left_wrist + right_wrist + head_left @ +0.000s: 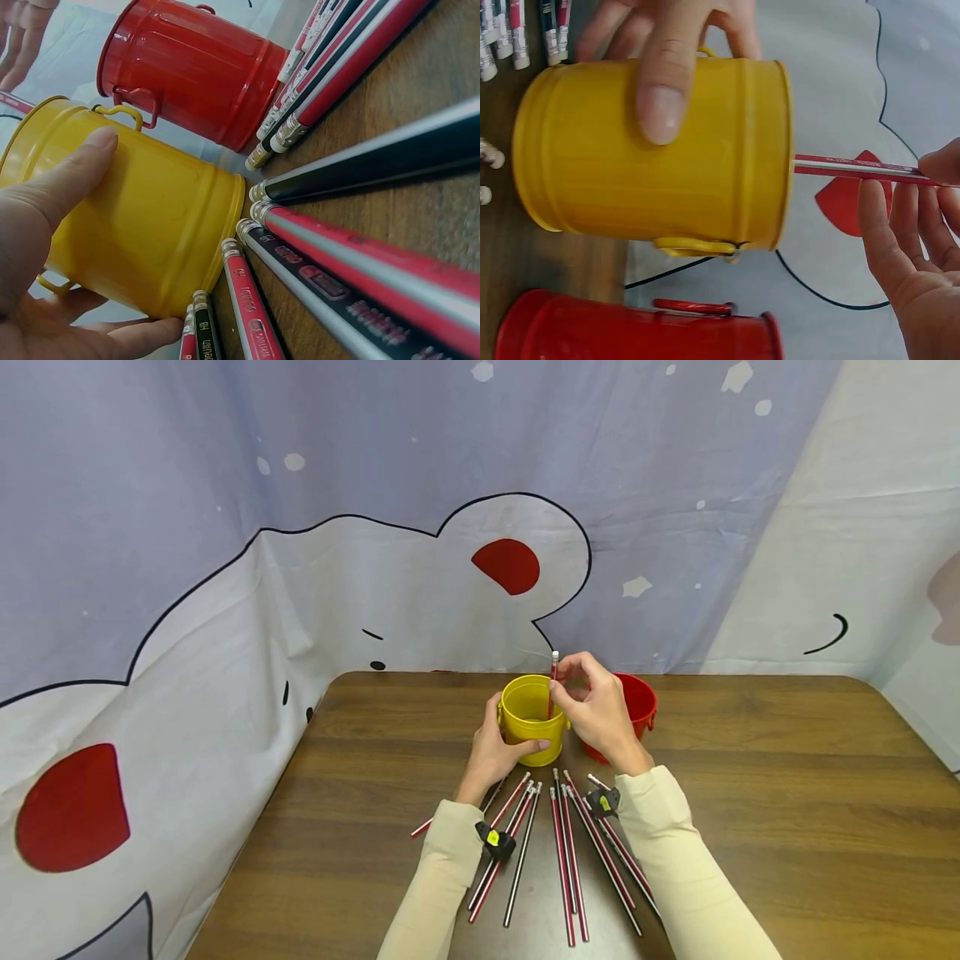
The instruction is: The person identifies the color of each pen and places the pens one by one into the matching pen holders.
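Observation:
A yellow bucket with small side handles stands near the table's back edge. My left hand grips it, thumb across the front and fingers round the far left side. Between thumb and fingertips, my right hand pinches a red pencil with a white eraser end, upright. Its lower part is inside the yellow bucket, hidden by the wall in the right wrist view. Right behind that hand is a red bucket, partly covered by it. Red and black striped pencils lie below the left hand.
Another group of red and black pencils fans out on the wooden table in front of the buckets, eraser ends toward them. A patterned cloth hangs behind the table. Both wrists wear small black strapped devices.

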Demonstrator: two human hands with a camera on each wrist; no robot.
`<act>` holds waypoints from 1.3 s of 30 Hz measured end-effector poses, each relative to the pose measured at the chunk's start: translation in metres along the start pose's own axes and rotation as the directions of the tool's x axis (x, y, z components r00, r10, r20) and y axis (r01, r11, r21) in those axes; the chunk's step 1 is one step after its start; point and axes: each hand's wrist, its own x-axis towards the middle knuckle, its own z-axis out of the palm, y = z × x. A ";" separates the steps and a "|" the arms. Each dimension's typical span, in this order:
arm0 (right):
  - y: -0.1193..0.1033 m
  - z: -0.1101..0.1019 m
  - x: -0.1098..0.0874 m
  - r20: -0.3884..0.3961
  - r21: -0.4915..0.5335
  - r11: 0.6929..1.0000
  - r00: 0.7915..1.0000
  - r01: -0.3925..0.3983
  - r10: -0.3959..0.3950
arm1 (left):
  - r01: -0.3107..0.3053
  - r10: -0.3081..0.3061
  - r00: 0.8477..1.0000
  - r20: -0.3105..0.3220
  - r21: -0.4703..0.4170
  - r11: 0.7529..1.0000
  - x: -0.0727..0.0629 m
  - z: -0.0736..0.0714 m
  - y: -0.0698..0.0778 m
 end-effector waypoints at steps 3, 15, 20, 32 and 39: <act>0.004 0.001 -0.003 0.004 -0.013 1.000 1.000 -0.004 0.004 | -0.001 0.001 1.000 0.003 -0.003 1.000 0.000 0.000 0.000; 0.012 0.010 -0.014 0.074 -0.015 0.998 0.995 -0.065 0.065 | -0.013 0.013 1.000 0.009 0.006 1.000 -0.001 0.000 0.001; 0.011 0.012 -0.016 0.072 -0.034 0.997 0.995 -0.071 0.074 | -0.014 0.014 1.000 0.008 0.017 1.000 -0.001 0.000 0.000; 0.037 0.016 -0.017 0.067 0.003 0.997 0.995 -0.076 0.076 | 0.000 0.000 1.000 0.005 0.030 1.000 -0.001 0.000 0.000; 0.047 0.013 -0.023 0.108 -0.038 0.998 0.993 -0.051 0.055 | 0.009 -0.010 1.000 0.007 0.040 0.999 0.001 0.000 -0.002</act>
